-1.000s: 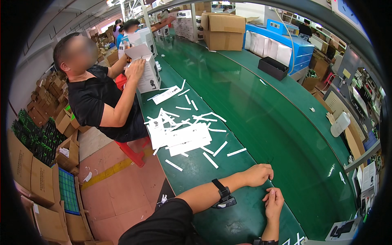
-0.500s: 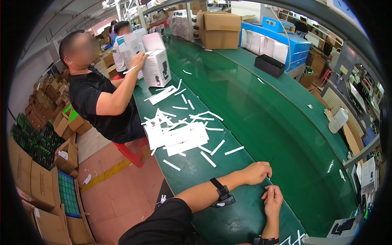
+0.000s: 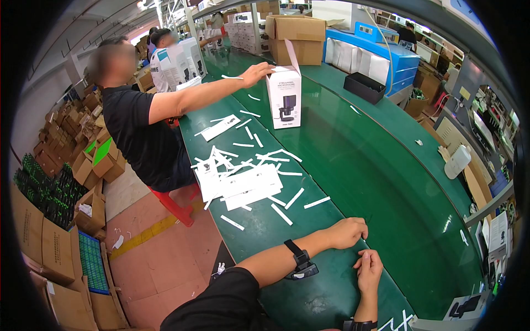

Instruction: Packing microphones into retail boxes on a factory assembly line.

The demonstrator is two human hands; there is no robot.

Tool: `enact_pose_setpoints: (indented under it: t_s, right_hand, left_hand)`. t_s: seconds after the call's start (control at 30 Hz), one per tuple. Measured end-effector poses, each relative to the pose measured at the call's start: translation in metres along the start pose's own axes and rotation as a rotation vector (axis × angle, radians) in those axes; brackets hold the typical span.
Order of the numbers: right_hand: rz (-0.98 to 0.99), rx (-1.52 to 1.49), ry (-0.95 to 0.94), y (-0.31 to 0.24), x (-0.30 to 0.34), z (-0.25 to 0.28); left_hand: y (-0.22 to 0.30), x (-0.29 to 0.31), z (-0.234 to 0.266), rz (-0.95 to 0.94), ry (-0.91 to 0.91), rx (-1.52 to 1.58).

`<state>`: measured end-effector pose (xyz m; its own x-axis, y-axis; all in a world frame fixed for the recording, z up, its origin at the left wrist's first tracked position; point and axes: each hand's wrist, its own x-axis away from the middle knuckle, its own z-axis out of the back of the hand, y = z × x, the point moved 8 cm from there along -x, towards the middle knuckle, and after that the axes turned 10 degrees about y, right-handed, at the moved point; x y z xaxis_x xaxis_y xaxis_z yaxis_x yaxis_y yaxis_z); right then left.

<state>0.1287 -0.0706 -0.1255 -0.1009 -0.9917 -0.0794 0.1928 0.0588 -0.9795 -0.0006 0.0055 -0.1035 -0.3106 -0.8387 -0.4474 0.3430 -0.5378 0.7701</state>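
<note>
My left hand [image 3: 348, 232] rests at the long edge of the green bench [image 3: 265, 231], its fingers curled in and nothing showing in them. Just below it, my right hand [image 3: 369, 271] lies with its fingers loosely bent inward, also without a visible object. The two hands are close but apart. A dark strap with a small device [image 3: 301, 262] sits on my left forearm, and another dark band [image 3: 359, 325] is on my right wrist. Nearest to my left hand is a loose white paper strip [image 3: 317, 203].
Flat white sheets [image 3: 251, 185] and many strips lie mid-bench. A seated co-worker's hand [image 3: 256, 73] touches a white carton with a microphone picture [image 3: 285, 99] on the green conveyor belt [image 3: 342, 160]. Beyond stand a brown carton [image 3: 296, 41], a black tray [image 3: 364, 89] and a white bottle [image 3: 457, 164].
The co-worker's arm has swung right across the bench. A white carton with its flap up now stands on the conveyor edge under that hand. My own hands have stayed in place.
</note>
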Motion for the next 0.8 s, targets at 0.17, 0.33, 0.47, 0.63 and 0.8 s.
enact_pose_setpoints:
  t_s: [0.17,0.33,0.47,0.63,0.8]
  right_hand:
    - [0.008,0.021,0.005,-0.0022,0.0002,-0.0001]
    - [0.014,0.020,0.004,-0.0027,-0.0002,0.0002]
    - [0.014,0.019,0.004,-0.0015,-0.0003,-0.0002]
    - [0.011,0.006,-0.008,-0.0017,-0.0004,-0.0014]
    - [0.013,0.012,-0.005,-0.0017,-0.0007,-0.0010]
  left_hand:
    - [0.0015,-0.0006,0.0013,-0.008,0.005,0.009]
    - [0.0024,-0.0010,0.0021,0.003,-0.003,0.012]
    - [0.0012,-0.0007,0.0012,0.001,-0.007,0.009]
    - [-0.0011,-0.0002,0.0001,0.016,-0.035,-0.007]
    - [0.0003,-0.0011,-0.0003,0.009,-0.046,-0.022]
